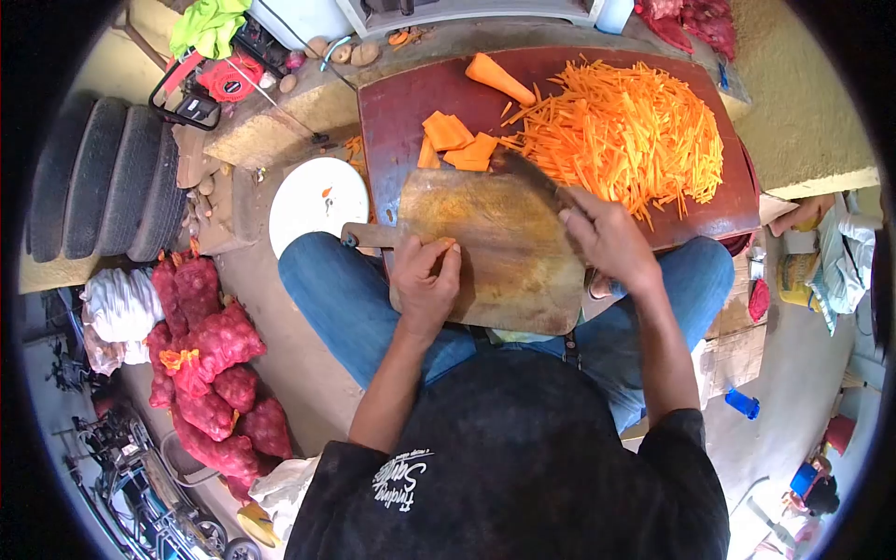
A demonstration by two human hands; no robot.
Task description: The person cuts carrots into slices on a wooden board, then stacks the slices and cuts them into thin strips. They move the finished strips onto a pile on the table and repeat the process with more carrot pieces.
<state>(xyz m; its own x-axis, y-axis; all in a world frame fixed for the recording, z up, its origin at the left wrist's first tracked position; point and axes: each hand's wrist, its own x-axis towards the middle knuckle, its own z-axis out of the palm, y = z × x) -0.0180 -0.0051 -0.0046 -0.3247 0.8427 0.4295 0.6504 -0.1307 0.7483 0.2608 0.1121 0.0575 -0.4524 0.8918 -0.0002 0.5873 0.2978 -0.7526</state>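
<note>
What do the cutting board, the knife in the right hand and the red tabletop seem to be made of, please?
Cutting board: probably wood, worn and matt, given its patchy brown, stained face.
Knife blade: likely steel with a dull finish, judging by its dark, flat look.
Red tabletop: painted wood or plastic, smooth with slight sheen; the look leaves it open.
</note>
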